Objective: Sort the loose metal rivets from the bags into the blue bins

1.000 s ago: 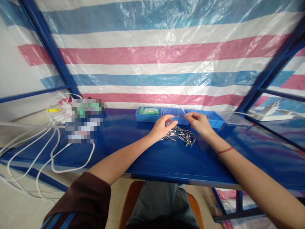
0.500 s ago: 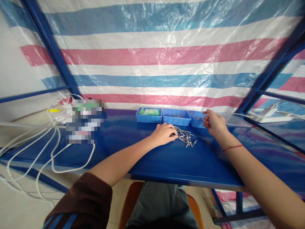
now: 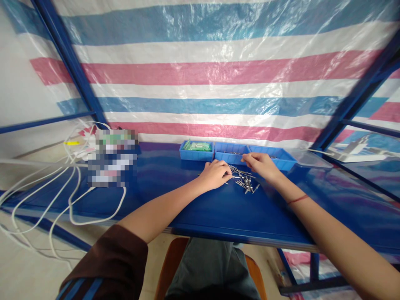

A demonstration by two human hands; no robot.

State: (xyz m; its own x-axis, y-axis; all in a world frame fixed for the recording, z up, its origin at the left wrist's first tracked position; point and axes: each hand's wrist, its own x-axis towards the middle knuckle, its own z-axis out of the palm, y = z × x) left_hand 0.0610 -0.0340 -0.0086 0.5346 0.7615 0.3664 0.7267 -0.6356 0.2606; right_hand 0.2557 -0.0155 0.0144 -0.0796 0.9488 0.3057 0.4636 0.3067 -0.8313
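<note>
A loose pile of thin silver blind rivets [image 3: 246, 182] lies on the blue tabletop. My left hand [image 3: 215, 175] rests at the left side of the pile, thumb and fingers curled together, with a rivet showing at their tips. More rivet ends stick out from under that hand. My right hand [image 3: 261, 165] is above the pile's right side, in front of the bins, its fingers closed in a pinch; what they hold, if anything, is too small to make out. Behind the hands, the middle blue bin [image 3: 220, 157] and the right blue bin [image 3: 289, 163] have small metal pieces inside.
Left in the row, another blue bin [image 3: 196, 155] holds green packets [image 3: 196, 146]. White cables [image 3: 73, 208] and blurred-out items [image 3: 111, 166] occupy the table's left end. A clear plastic sheet or lid [image 3: 312, 158] lies right of the bins. Blue frame posts [image 3: 350, 87] stand at both sides.
My right hand has moved left, from over the right bin to in front of the middle and right bins. My left hand has stayed at the pile.
</note>
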